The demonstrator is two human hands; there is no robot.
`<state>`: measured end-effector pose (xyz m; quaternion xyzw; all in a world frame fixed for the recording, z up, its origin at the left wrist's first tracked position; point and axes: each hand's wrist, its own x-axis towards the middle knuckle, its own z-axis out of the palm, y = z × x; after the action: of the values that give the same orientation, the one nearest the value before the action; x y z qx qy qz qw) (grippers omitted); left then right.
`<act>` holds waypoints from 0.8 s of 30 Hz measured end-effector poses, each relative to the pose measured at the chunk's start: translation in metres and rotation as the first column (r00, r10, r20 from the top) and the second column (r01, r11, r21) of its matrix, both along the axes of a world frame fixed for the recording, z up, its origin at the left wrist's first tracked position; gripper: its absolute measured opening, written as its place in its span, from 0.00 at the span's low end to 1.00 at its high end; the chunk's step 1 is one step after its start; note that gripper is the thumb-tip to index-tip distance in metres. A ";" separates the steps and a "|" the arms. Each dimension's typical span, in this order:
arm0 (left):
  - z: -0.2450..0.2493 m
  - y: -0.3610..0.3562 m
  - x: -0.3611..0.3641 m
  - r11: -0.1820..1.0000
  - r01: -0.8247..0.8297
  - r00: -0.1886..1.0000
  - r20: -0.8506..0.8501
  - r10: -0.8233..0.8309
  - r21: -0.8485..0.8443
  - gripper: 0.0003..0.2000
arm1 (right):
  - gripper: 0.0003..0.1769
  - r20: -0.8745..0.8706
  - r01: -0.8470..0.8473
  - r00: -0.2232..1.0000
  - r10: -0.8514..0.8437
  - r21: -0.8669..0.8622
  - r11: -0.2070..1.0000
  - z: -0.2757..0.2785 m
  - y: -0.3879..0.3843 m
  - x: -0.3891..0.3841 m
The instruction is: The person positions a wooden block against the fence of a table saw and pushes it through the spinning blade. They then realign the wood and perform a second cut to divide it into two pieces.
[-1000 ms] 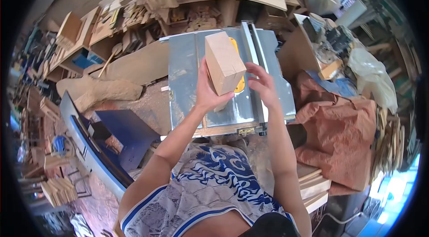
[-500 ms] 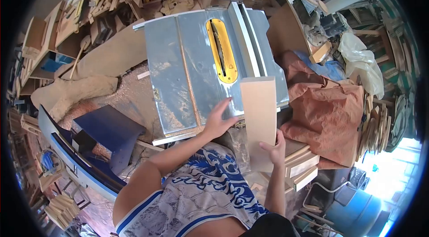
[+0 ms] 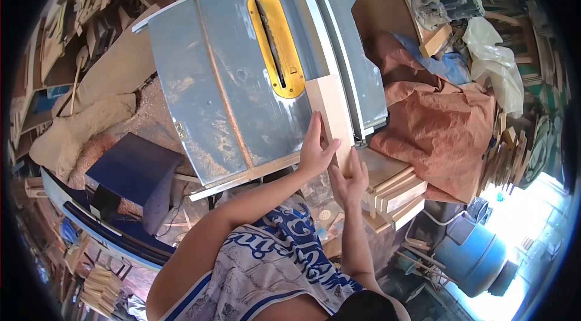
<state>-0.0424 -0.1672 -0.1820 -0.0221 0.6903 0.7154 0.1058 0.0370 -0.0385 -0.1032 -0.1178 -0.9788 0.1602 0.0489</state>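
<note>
A pale wooden board (image 3: 331, 105) lies on the grey table saw top (image 3: 175, 66), set along the metal rip fence (image 3: 311, 24). Its far end is just short of the yellow throat plate (image 3: 292, 60), where the saw blade (image 3: 270, 36) shows in the slot. My left hand (image 3: 318, 150) grips the board from its left side, thumb across the upper face. At the near end, my right hand (image 3: 349, 180) holds the board from behind and the right, its fingers partly hidden by the wood.
Cut boards (image 3: 399, 197) are stacked right of the saw's front edge, below a crumpled orange-brown sheet (image 3: 436, 133). A dark blue panel (image 3: 130, 166) stands at left near sawdust. A blue tank (image 3: 472, 257) sits at lower right. Wood scraps crowd the back left.
The board has gone from being held up, tilted, to lying along the fence. My left hand has moved from the tabletop onto it, and my right hand has shifted to its near end.
</note>
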 end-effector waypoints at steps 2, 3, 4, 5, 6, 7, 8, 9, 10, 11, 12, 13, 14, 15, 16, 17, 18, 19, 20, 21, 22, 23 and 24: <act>-0.005 0.006 -0.003 0.987 -0.075 0.995 0.075 0.065 0.144 0.52 | 0.29 -0.043 0.029 0.997 -0.058 -0.487 0.873 -0.027 0.062 0.018; -0.004 0.007 -0.007 0.987 -0.081 0.994 0.079 0.071 0.138 0.52 | 0.28 0.061 0.233 0.967 -0.246 -0.598 0.767 -0.043 0.108 0.022; 0.001 0.002 -0.010 0.985 -0.063 0.993 0.107 0.046 0.159 0.52 | 0.27 0.192 0.421 0.894 -0.406 -0.672 0.609 -0.060 0.148 0.021; 0.005 -0.004 -0.013 0.982 -0.045 0.991 0.136 0.020 0.181 0.53 | 0.27 0.202 0.423 0.894 -0.400 -0.676 0.603 -0.075 0.169 0.004; 0.008 -0.006 -0.016 0.984 -0.031 0.988 0.155 0.003 0.178 0.54 | 0.28 0.343 0.536 0.794 -0.502 -0.784 0.312 -0.092 0.186 -0.022; 0.014 -0.009 -0.019 0.984 -0.054 0.985 0.171 0.025 0.168 0.54 | 0.30 0.506 0.596 0.675 -0.537 -0.803 -0.007 -0.111 0.202 -0.051; 0.021 -0.013 -0.024 0.990 -0.014 0.986 0.165 -0.010 0.143 0.55 | 0.32 0.558 0.564 0.702 -0.443 -0.815 -0.133 -0.140 0.217 -0.074; 0.025 -0.017 -0.030 0.993 0.025 0.986 0.161 -0.043 0.115 0.55 | 0.35 0.597 0.536 0.727 -0.340 -0.802 -0.263 -0.171 0.224 -0.100; 0.024 -0.021 -0.030 0.995 -0.006 0.982 0.186 -0.012 0.099 0.55 | 0.33 0.505 0.319 0.837 -0.210 -0.763 -0.563 -0.187 0.217 -0.133; 0.022 -0.023 -0.031 0.996 0.057 0.980 0.189 -0.069 0.067 0.56 | 0.31 0.338 0.290 0.940 0.035 -0.743 -0.603 -0.167 0.187 -0.175; 0.020 -0.024 -0.032 0.991 0.125 0.972 0.196 -0.130 0.037 0.57 | 0.31 0.243 0.273 0.960 0.136 -0.729 -0.628 -0.167 0.169 -0.204; 0.018 -0.025 -0.033 0.994 0.104 0.969 0.222 -0.106 0.022 0.57 | 0.31 0.264 0.288 0.955 0.135 -0.720 -0.632 -0.180 0.167 -0.214; 0.018 -0.026 -0.033 0.991 0.125 0.961 0.243 -0.132 0.044 0.56 | 0.31 0.299 0.301 0.948 0.113 -0.714 -0.632 -0.193 0.167 -0.220; 0.019 -0.026 -0.034 0.986 0.150 0.951 0.261 -0.163 0.071 0.56 | 0.31 0.345 0.326 0.934 0.095 -0.713 -0.621 -0.204 0.171 -0.219; 0.020 -0.026 -0.036 0.980 0.138 0.938 0.299 -0.175 0.142 0.57 | 0.31 0.382 0.347 0.921 0.078 -0.711 -0.612 -0.212 0.175 -0.216; 0.017 -0.025 -0.036 0.982 0.134 0.934 0.315 -0.171 0.134 0.57 | 0.31 0.413 0.368 0.908 0.069 -0.709 -0.602 -0.218 0.180 -0.212; 0.015 -0.024 -0.035 0.977 0.132 0.930 0.320 -0.181 0.167 0.57 | 0.31 0.436 0.387 0.897 0.066 -0.705 -0.594 -0.223 0.184 -0.207; 0.015 -0.025 -0.033 0.970 0.134 0.926 0.324 -0.195 0.202 0.57 | 0.31 0.457 0.403 0.887 0.065 -0.700 -0.590 -0.227 0.188 -0.200; 0.015 -0.026 -0.034 0.971 0.136 0.923 0.331 -0.197 0.199 0.57 | 0.31 0.475 0.422 0.878 0.067 -0.698 -0.579 -0.226 0.192 -0.194; 0.016 -0.027 -0.035 0.968 0.149 0.919 0.333 -0.210 0.200 0.57 | 0.31 0.499 0.448 0.864 0.073 -0.692 -0.566 -0.224 0.197 -0.184; 0.016 -0.026 -0.036 0.966 0.161 0.916 0.333 -0.223 0.202 0.57 | 0.31 0.531 0.476 0.845 0.069 -0.687 -0.550 -0.219 0.202 -0.166; 0.016 -0.026 -0.036 0.967 0.158 0.913 0.343 -0.221 0.202 0.57 | 0.31 0.573 0.515 0.817 0.067 -0.671 -0.533 -0.214 0.207 -0.147; 0.017 -0.028 -0.034 0.967 0.156 0.914 0.341 -0.218 0.200 0.57 | 0.31 0.632 0.569 0.773 0.063 -0.645 -0.510 -0.210 0.211 -0.117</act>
<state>-0.0768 -0.1951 -0.1645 -0.0774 0.5951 0.7415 0.3001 -0.0797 0.1729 -0.3129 -0.3961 -0.2915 0.8429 -0.2182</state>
